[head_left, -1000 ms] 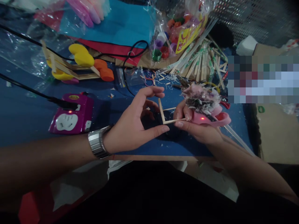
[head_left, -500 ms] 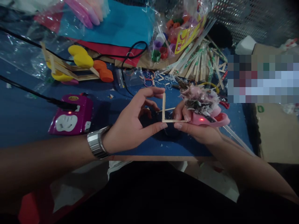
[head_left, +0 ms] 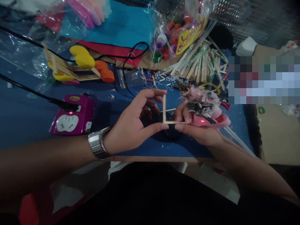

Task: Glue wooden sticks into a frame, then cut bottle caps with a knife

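Note:
Two thin wooden sticks meet in an L-shaped corner above the table. My left hand [head_left: 131,122] spans the upright stick [head_left: 164,107], with a fingertip at its top and the thumb at the corner. My right hand [head_left: 194,128] pinches the far end of the level stick [head_left: 174,122] between thumb and fingers. Right behind that hand is a pink glue gun [head_left: 211,121] with a lit red light and clumps of glue strands and scraps on it; whether the hand touches it I cannot tell. Another thin stick [head_left: 168,110] shows behind the corner, partly hidden by my fingers.
A purple power socket [head_left: 90,107] with a black plug stands at left. Behind it is a stick frame [head_left: 75,75] with yellow and orange foam pieces. Wooden sticks [head_left: 199,64], a bag of coloured pieces [head_left: 164,43] and scraps lie at the back; cardboard [head_left: 276,134] stands right.
Almost nothing differs. Both hands keep their grip on the sticks, and the whole view has shifted by a few pixels.

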Available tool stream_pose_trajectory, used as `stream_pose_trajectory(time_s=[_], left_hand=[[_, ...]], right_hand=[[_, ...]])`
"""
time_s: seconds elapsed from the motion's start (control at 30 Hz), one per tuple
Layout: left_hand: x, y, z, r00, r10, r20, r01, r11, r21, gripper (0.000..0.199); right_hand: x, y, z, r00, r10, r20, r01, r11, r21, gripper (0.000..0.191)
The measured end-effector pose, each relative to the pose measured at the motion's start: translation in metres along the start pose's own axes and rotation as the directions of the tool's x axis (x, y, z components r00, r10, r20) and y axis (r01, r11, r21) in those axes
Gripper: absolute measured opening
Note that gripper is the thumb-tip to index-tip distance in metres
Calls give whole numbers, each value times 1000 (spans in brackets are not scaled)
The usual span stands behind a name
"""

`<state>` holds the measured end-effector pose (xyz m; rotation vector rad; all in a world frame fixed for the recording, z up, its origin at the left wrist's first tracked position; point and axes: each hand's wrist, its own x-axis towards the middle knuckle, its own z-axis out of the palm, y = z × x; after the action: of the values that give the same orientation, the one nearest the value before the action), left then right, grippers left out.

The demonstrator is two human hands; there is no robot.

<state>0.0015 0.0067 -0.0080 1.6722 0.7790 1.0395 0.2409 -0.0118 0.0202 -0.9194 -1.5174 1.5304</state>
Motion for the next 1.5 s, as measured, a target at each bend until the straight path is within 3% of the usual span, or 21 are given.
stream_pose_trajectory(time_s=[0.77, 0.93, 1.13, 1.3, 1.5], left_hand=[[-1, -1, 0, 1000, 0, 10, 0, 999, -44, 74], [-1, -1, 0, 1000, 9, 21, -8, 999, -54, 72], [-2, -2, 0, 1000, 5, 21, -3, 998, -66, 72], [-2, -1, 0, 999, 19, 30, -17, 998, -52, 73], [-1, 0, -1, 999, 34, 32, -33, 999, -32, 73]], right_hand=[[0, 1, -2, 1000, 3, 13, -3, 1000, -18, 32], [1, -2, 0, 999, 34, -12, -35, 999, -19, 39], [1, 4, -5, 1000, -17, 6, 17, 1000, 3, 39], [-1, 13, -6, 999, -14, -32, 18, 993, 115, 44], [-2, 18, -7, 987, 51, -151, -32, 992, 125, 50]])
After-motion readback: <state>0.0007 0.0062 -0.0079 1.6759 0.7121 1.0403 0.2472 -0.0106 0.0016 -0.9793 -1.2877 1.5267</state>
